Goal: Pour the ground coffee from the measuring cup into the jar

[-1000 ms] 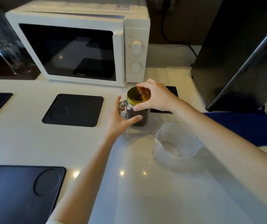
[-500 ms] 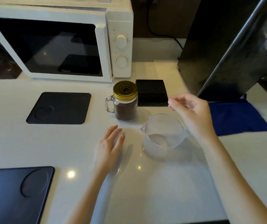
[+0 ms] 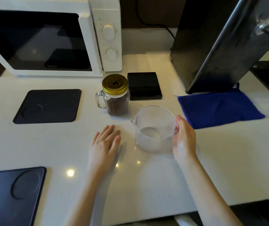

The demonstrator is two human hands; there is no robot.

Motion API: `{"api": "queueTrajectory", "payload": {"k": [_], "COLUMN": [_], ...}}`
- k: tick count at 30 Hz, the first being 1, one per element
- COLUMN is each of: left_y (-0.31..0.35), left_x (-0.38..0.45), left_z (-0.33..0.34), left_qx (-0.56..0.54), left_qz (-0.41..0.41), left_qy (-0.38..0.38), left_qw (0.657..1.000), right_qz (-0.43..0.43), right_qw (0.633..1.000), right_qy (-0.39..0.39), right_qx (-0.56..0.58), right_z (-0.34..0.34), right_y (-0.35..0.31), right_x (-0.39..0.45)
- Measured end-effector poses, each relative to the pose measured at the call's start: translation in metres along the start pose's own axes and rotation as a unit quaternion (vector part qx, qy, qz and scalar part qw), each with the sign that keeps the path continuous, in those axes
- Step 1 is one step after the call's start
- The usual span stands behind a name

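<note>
A glass jar (image 3: 115, 101) with a handle and a gold lid stands upright on the white counter, about half full of dark ground coffee. Right of it and nearer to me stands the clear measuring cup (image 3: 153, 128), upright, with nothing dark visible inside, spout pointing left. My right hand (image 3: 184, 139) is curled around the cup's right side at its handle. My left hand (image 3: 106, 141) lies flat on the counter in front of the jar, fingers apart, holding nothing.
A white microwave (image 3: 52, 36) stands at the back left. A small black scale (image 3: 144, 86) sits right of the jar. Dark mats lie at the left (image 3: 48, 106) and near left (image 3: 8, 194). A blue cloth (image 3: 220, 108) and a black appliance (image 3: 211, 43) are at the right.
Both hands left the lidded jar. My left hand settled flat on the counter. My right hand came down from above the measuring cup and closed around its handle side.
</note>
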State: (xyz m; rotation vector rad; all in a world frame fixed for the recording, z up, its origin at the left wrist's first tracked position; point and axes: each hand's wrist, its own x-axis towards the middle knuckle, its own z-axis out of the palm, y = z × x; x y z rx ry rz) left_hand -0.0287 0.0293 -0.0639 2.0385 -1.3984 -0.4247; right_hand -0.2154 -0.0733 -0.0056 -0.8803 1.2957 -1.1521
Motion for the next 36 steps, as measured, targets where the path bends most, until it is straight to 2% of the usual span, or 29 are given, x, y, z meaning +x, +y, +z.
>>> {"api": "queueTrajectory", "payload": {"k": [1,4,7,11,14,20,23,29,32,34,36], "left_y": [0.000,0.000,0.001,0.000,-0.001,-0.001,0.000,-0.001,-0.003,-0.004,0.000], "left_x": [0.000,-0.001,-0.002,-0.002,-0.001,-0.001,-0.001,0.001,0.001,0.000,0.000], "left_z": [0.000,0.000,0.001,0.002,0.003,0.004,0.004,0.004,0.004,0.004,0.003], "left_qx": [0.002,0.007,0.004,0.007,0.014,0.015,0.011,0.013,0.014,0.008,-0.001], "left_qz": [0.000,0.001,0.000,-0.001,0.006,0.006,0.002,0.003,0.010,0.008,-0.001], "left_qy": [-0.001,0.001,0.009,0.016,0.020,0.028,0.029,0.026,0.024,0.023,0.033], "left_qw": [1.000,1.000,1.000,1.000,1.000,0.999,1.000,1.000,1.000,1.000,0.999], "right_qz": [0.005,-0.033,-0.021,-0.037,0.008,0.043,0.041,0.037,-0.022,-0.098,-0.178], "right_qw": [1.000,0.998,0.998,0.998,0.996,0.997,0.998,0.998,0.999,0.995,0.984], "right_qy": [-0.006,-0.016,-0.037,-0.040,-0.022,-0.041,-0.051,-0.055,-0.032,-0.003,-0.009], "right_qx": [0.012,-0.057,0.036,0.019,0.084,0.051,0.009,-0.004,-0.013,-0.025,0.003], "right_z": [0.002,0.009,0.020,0.035,0.045,0.050,0.054,0.055,0.048,0.042,0.033], "right_y": [-0.003,-0.013,-0.028,-0.038,-0.038,-0.028,-0.028,-0.025,-0.028,-0.047,-0.075], "right_x": [0.004,0.014,0.026,0.050,0.070,0.087,0.088,0.091,0.090,0.083,0.070]}}
